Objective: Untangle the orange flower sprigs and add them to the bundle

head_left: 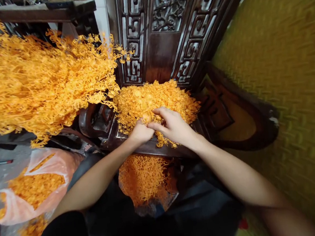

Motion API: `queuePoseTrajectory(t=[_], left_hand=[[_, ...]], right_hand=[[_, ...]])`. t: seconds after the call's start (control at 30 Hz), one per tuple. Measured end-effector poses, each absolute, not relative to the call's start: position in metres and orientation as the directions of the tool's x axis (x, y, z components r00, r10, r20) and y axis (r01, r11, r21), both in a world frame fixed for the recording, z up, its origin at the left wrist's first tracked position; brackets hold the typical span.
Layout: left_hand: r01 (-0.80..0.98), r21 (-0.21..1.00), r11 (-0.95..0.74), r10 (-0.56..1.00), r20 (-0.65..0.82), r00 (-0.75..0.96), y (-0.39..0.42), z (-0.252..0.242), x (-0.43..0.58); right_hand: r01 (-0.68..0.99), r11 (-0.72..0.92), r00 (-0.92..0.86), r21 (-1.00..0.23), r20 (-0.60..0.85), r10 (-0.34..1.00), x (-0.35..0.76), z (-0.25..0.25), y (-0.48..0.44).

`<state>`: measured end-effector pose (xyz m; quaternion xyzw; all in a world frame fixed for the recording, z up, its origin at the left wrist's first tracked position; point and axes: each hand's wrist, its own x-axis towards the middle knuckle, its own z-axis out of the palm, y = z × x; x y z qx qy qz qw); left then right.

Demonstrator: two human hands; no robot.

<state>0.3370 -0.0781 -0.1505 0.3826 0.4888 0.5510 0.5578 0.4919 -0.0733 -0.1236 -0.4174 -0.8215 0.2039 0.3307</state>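
A heap of small orange plastic pieces (166, 94) lies on the seat of a dark carved wooden chair (161, 55). At the heap's front edge my left hand (142, 131) and my right hand (173, 125) are close together, fingers bent inward. Between them is a small orange piece (149, 117), pinched by my left hand. The right hand's thumb and forefinger curve round orange pieces too, but the exact grip is hard to make out. A few pieces hang over the seat edge below my right hand.
A large bundle of orange branching strands (45, 81) rests over the chair arm at left. An open bag of orange pieces (37, 184) stands on the floor at lower left. More orange strands (145, 176) sit between my legs. A yellow textured surface (292, 80) is at right.
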Motion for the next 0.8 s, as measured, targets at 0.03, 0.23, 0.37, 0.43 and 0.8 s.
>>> queuePoseTrajectory(t=[0.03, 0.23, 0.37, 0.43, 0.8], left_hand=[[-0.168, 0.982, 0.085, 0.996, -0.089, -0.017, -0.077, -0.151, 0.337], [-0.081, 0.963, 0.258, 0.907, -0.212, 0.365, -0.081, -0.142, 0.334], [-0.179, 0.902, 0.394, 0.856, -0.288, 0.430, -0.078, -0.138, 0.339], [-0.191, 0.890, 0.413, 0.846, -0.298, 0.443, -0.075, -0.137, 0.341], [-0.283, 0.900, 0.331, 0.906, -0.219, 0.363, -0.075, -0.120, 0.300]], right_hand=[[0.560, 0.577, -0.423, -0.594, 0.394, 0.816, 0.490, -0.123, -0.069], [0.249, 0.277, -0.462, -0.928, 0.137, 0.876, 0.512, -0.125, -0.023], [0.049, 0.067, -0.474, -0.997, 0.036, 0.880, 0.521, -0.134, -0.006], [0.019, 0.075, -0.468, -0.997, 0.058, 0.882, 0.518, -0.138, -0.004], [-0.340, 0.253, 0.113, -0.906, 0.227, 0.967, 0.601, -0.135, 0.033]])
